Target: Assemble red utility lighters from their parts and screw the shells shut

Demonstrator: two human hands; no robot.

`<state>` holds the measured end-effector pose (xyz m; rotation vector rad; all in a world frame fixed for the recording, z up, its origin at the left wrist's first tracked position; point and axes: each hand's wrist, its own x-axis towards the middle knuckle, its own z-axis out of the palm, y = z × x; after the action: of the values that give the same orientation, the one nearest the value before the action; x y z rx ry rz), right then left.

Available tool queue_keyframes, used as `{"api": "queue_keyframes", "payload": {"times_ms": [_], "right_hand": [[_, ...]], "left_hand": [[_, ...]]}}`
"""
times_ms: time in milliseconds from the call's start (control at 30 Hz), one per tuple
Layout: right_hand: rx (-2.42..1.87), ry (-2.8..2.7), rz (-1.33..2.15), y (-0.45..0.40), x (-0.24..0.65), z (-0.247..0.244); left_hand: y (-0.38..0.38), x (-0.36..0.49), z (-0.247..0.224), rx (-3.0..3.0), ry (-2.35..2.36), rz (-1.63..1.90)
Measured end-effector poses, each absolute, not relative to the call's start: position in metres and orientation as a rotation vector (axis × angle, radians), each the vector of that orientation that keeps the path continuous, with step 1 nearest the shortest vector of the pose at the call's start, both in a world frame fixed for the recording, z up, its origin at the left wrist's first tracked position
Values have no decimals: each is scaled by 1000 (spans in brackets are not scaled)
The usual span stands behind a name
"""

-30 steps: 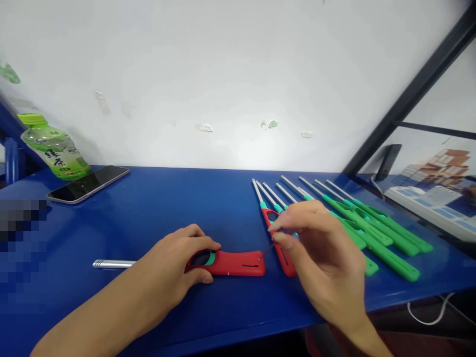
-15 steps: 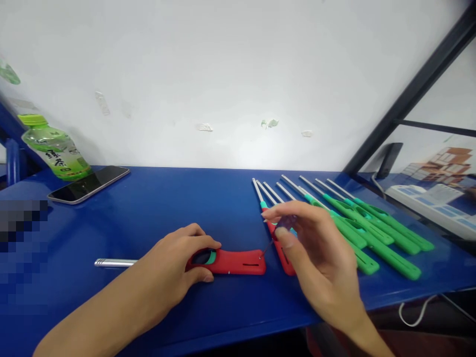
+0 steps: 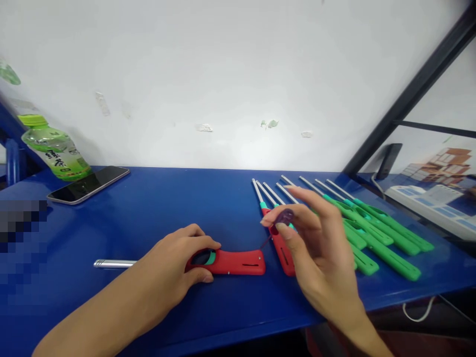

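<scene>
My left hand (image 3: 182,258) is closed around the middle of a red long-nosed lighter (image 3: 241,263), pressing it flat to the blue table. The lighter's silver tube (image 3: 113,264) sticks out to the left, and its slotted end points right. Between thumb and fingertip, my right hand (image 3: 323,248) pinches a small screwdriver with a dark purple handle (image 3: 284,217). Its thin shaft slants down to the left, the tip by the upper right corner of the lighter. A tiny screw or hole shows at that end. Another red lighter (image 3: 284,255) lies just behind the screwdriver.
Several green lighters (image 3: 394,255) lie side by side on the right of the blue table (image 3: 178,198). At the left stand a green-capped drink bottle (image 3: 59,148) and a flat phone (image 3: 91,184). A white wall (image 3: 230,74) closes off the back.
The screwdriver's tip has shifted up off the screw spot at the lighter's end. My right hand's fingers have lifted and spread. My left hand and the lighter have stayed put.
</scene>
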<state>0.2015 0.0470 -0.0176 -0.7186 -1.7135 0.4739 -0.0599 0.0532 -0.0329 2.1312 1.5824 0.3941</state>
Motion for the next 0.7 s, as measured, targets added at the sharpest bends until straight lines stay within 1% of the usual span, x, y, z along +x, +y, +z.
{"api": "queue_keyframes", "payload": {"times_ms": [133, 367, 500, 700], "right_hand": [[-722, -1847, 420, 45, 203, -15], [-600, -1606, 378, 40, 202, -15], [-601, -1600, 408, 40, 201, -16], [-651, -1635, 455, 42, 201, -18]], "left_hand": [[53, -59, -31, 2127, 1583, 382], [53, -55, -20, 2081, 1590, 304], [53, -58, -27, 2110, 1585, 385], [52, -62, -35, 2127, 1576, 410]]}}
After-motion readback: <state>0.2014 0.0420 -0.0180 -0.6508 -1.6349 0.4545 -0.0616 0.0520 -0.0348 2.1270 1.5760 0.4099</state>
